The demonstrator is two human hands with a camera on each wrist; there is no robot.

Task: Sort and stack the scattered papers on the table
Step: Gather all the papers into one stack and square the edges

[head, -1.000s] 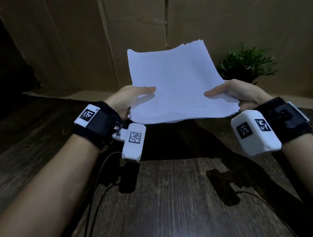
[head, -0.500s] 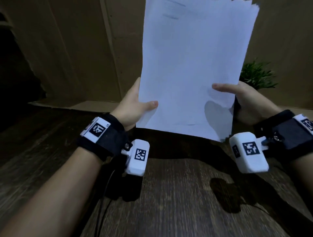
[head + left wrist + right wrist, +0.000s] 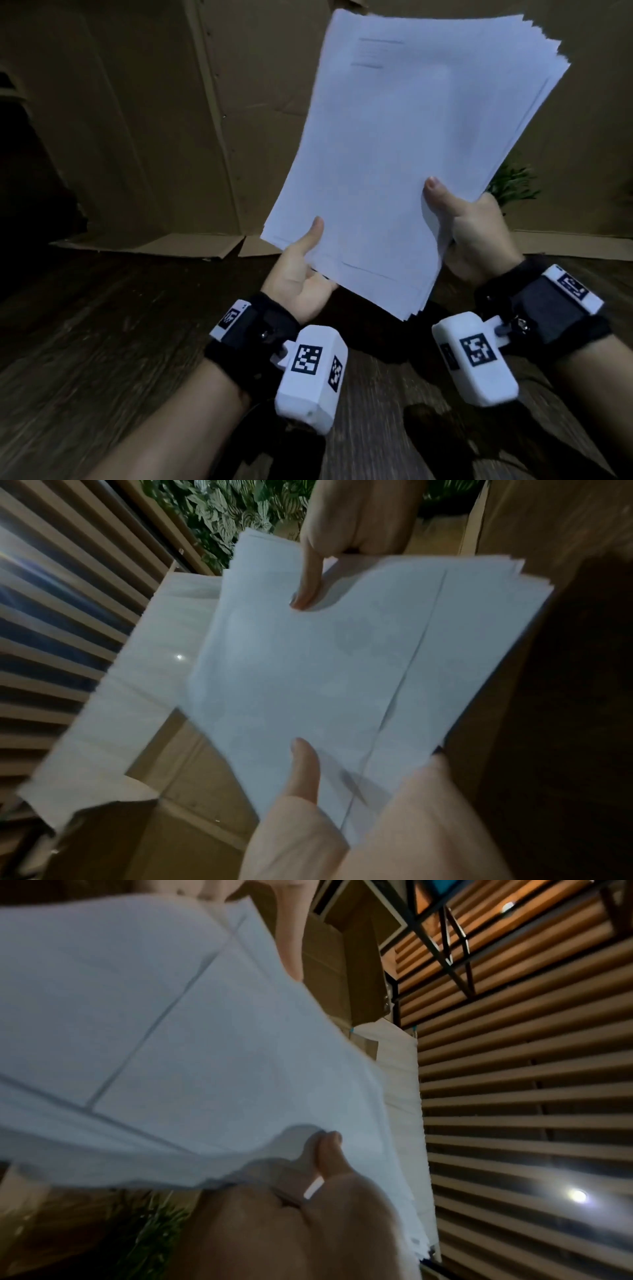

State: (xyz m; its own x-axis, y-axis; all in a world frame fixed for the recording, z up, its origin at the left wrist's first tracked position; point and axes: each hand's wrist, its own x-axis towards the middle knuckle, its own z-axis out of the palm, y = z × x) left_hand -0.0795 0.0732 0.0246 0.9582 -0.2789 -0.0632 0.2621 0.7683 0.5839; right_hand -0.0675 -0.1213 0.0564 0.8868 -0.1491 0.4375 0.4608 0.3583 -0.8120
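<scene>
Above the dark wooden desk [image 3: 102,342], a stack of papers [image 3: 394,154] is held tilted upright, its edges fanned unevenly. Her left hand [image 3: 298,281] grips the lower corner, thumb on top; the right hand [image 3: 472,233] pinches the right edge, its fingers [image 3: 329,1153] apparently curled behind the sheets.

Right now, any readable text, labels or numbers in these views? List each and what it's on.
None can be read.
Paper stack, held by left hand and right hand: faint printed lines near the top of the front sheet, too blurred to read.
Wrist cameras and wrist straps: black-and-white square marker tags, patterns only, no letters.
</scene>
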